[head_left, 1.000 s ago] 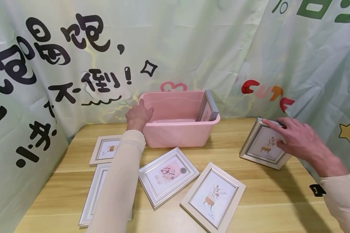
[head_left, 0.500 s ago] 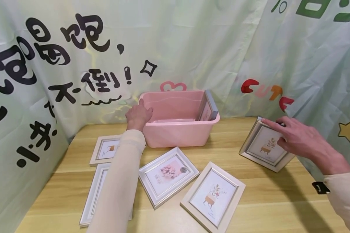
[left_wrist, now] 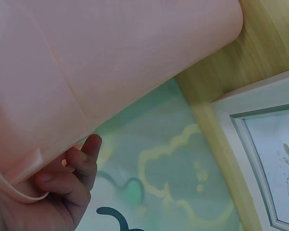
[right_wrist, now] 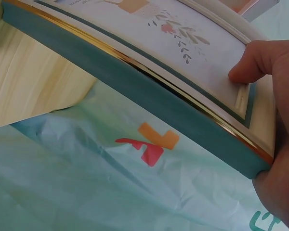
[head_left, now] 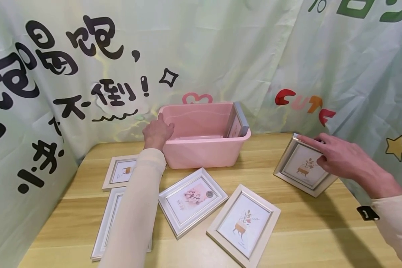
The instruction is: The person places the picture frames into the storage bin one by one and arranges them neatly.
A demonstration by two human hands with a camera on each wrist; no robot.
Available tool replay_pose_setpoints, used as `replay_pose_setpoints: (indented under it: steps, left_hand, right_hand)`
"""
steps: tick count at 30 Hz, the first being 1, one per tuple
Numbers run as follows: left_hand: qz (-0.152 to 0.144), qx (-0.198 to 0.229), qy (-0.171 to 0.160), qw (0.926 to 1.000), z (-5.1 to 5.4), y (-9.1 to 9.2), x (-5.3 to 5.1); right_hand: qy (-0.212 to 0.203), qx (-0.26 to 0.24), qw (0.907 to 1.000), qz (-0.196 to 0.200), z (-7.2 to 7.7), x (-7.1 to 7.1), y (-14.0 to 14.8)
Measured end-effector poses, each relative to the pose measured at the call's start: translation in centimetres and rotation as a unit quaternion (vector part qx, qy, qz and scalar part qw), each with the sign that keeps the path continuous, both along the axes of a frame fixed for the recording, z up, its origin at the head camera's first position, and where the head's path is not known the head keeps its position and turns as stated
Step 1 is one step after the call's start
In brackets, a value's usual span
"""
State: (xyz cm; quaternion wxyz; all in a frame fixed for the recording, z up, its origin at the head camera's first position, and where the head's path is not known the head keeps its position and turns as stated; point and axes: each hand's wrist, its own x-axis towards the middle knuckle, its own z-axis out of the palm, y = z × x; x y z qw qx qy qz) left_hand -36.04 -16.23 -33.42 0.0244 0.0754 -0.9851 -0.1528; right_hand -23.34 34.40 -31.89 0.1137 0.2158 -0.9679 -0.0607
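My left hand [head_left: 158, 133] grips the left rim of a pink plastic bin [head_left: 204, 152]; in the left wrist view its fingers [left_wrist: 70, 180] curl under the rim. At the table's right side, my right hand [head_left: 346, 156] holds a light picture frame [head_left: 305, 169] by its top edge. The frame stands tilted, its plant print facing forward. In the right wrist view the thumb [right_wrist: 253, 62] presses on the front near one corner. Inside the bin, at its right end, another picture frame [head_left: 238, 121] stands on edge and pokes above the rim.
Several frames lie flat on the wooden table [head_left: 298, 238]: a pink-flower frame [head_left: 192, 201], a plant-print frame [head_left: 244, 223], a small frame [head_left: 120, 171] and a white frame [head_left: 104, 227] partly under my left sleeve. A printed curtain [head_left: 221, 56] hangs behind the table.
The right forefinger has straightened along the standing frame's top edge, and that frame has shifted very slightly. My left hand keeps its place on the bin. The head view has shifted a little.
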Motion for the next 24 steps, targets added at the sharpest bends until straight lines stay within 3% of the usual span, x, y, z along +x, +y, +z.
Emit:
replay_pose_setpoints:
  steps: [7,24]
  left_hand:
    - [0.002,-0.002,0.006,1.0,0.0,0.0,0.0]
    - [0.002,-0.002,0.005,1.0,0.0,-0.1,-0.1]
  right_hand:
    - [0.005,-0.003,0.9999,0.009,0.0,-0.1,-0.1]
    - [-0.022,-0.042,0.9988,-0.014,0.7,0.0,-1.7]
